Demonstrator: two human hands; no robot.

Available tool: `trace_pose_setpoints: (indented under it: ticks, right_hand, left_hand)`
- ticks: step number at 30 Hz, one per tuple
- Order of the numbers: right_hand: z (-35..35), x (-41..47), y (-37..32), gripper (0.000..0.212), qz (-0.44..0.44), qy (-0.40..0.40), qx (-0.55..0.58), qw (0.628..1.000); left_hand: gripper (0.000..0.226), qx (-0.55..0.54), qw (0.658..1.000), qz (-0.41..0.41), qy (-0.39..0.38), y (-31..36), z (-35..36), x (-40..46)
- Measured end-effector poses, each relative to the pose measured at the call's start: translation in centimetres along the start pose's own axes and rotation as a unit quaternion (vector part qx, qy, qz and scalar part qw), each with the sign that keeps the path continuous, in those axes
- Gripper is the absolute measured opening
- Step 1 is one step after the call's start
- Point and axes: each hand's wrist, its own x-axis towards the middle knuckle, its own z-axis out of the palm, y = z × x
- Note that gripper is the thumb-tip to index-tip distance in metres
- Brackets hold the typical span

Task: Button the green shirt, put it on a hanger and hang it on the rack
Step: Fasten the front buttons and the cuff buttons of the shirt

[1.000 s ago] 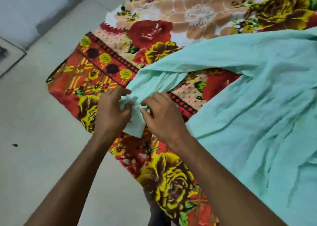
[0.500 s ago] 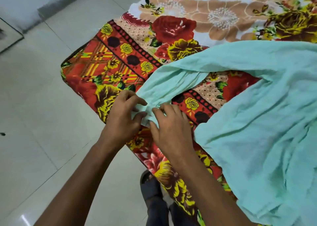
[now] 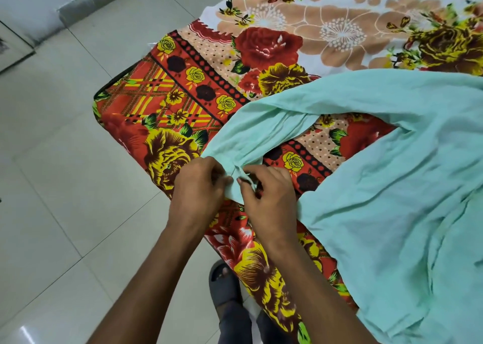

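The task looks to be in its buttoning stage: the light mint-green cotton shirt (image 3: pixel 379 187) lies spread over the near right part of the bed, its sleeve end drawn toward the bed's near left corner, where the left hand (image 3: pixel 198 187) and right hand (image 3: pixel 266 192) pinch the cloth between curled fingers (image 3: pixel 245 180), apparently working a cuff fastening, though no button is visible. No hanger or rack is in view, so hanging seemingly remains. The bed wears a red, yellow and cream floral bedsheet (image 3: pixel 183 95) and stands on a pale glossy tiled floor (image 3: pixel 52 187); a grey slipper (image 3: pixel 222 283) shows below.
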Motion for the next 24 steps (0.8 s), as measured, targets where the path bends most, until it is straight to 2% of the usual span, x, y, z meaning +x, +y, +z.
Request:
trace_pose_setpoints:
  ticks: [3,7,13,18,24]
  right_hand:
    - [0.0,-0.1,-0.2,0.011,0.003,0.011,0.008,1.000]
    - [-0.3,-0.6,-0.4,0.021,0.065,-0.011,0.062,0.996]
    - [-1.0,-1.0,0.0,0.017,0.117,-0.021,0.148,0.982]
    - [-1.2,-1.1,0.1,0.019,0.156,0.017,0.276,0.948]
    - [-1.5,-1.4,-0.3,0.018,0.116,0.024,0.261,0.958]
  left_hand:
    - [0.008,-0.005,0.999,-0.052,-0.013,0.1,-0.2,0.1]
    - [0.005,-0.088,0.992,-0.088,-0.035,1.2,-0.4,-0.5]
    - [0.006,-0.175,0.975,-0.134,0.011,2.7,1.0,-2.8]
    - [0.005,-0.214,0.964,-0.137,0.077,3.2,1.6,-4.0]
    - [0.006,-0.255,0.958,-0.101,0.083,3.6,1.5,-4.2]
